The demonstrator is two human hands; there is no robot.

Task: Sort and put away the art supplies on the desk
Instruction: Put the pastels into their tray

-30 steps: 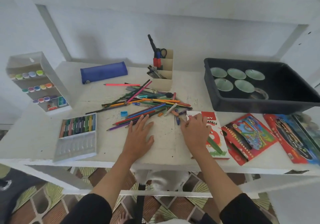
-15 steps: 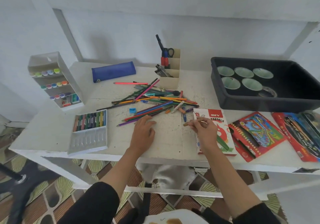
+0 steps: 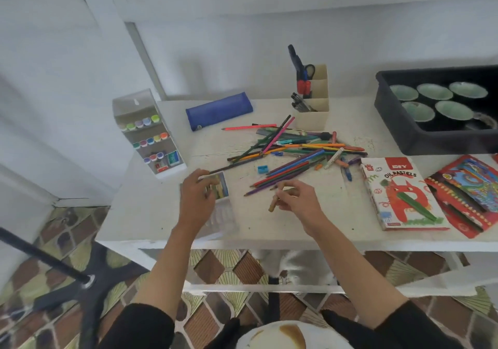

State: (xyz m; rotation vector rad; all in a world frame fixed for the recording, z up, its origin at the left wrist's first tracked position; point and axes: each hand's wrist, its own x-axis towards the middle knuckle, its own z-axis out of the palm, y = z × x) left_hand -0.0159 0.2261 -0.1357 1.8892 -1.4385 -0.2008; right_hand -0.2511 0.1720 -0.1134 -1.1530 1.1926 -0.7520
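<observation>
at the left of the frame a white marker rack (image 3: 149, 135) stands on the bench (image 3: 272, 231), with a blue pencil case (image 3: 218, 110) lying just beyond it. the left grip (image 3: 195, 200) hovers over the upper end of the clear pastel tray (image 3: 224, 211), fingers curled toward the sticks in it; blur hides whether it holds anything. just right of the tray, the right grip (image 3: 296, 200) pinches a brown pastel stick (image 3: 273, 205) above the bench. behind both lies the heap of coloured pencils (image 3: 292, 154), a blue sharpener (image 3: 262, 169) at its near edge. further right lies the oil pastels box (image 3: 398, 195), then a red pencil box (image 3: 464, 189), with a black tub (image 3: 398, 133) of green bowls (image 3: 433, 91) in the upper right.
</observation>
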